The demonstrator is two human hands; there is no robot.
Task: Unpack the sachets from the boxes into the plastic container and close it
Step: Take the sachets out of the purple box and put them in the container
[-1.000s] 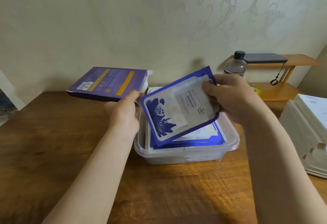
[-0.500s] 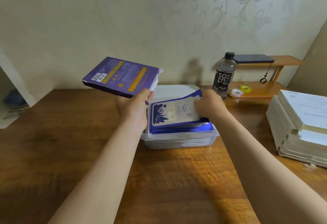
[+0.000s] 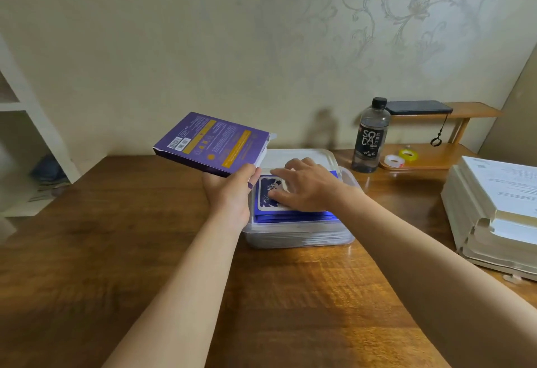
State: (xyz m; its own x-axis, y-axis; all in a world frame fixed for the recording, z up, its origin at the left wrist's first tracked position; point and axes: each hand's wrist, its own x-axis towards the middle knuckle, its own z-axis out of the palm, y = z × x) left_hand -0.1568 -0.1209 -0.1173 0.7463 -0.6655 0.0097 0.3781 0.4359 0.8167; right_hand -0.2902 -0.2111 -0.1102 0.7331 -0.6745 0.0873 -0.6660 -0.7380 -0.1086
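A blue and white sachet (image 3: 266,196) is shown lying flat on top of a stack (image 3: 293,218) of others inside a clear plastic container (image 3: 299,240), which is set on a wooden table (image 3: 139,239) straight ahead of the person. The sachet's long side runs left to right, in line with the container's long side, and the stack reaches about to the rim.

The right hand (image 3: 308,186) is laid on the top sachet with fingers straight and spread, pressing down and gripping nothing. The left hand (image 3: 229,191) is held at the container's left edge, fingers and thumb closed around the near corner of a purple box (image 3: 212,143), which is raised above the table and tilted.

The box's open end is turned rightward, toward the container, so the right hand is judged the nearer one for drawing out another sachet. Whether any remain inside cannot be told. A pale flat piece, probably the lid (image 3: 293,154), is seen just behind the container.
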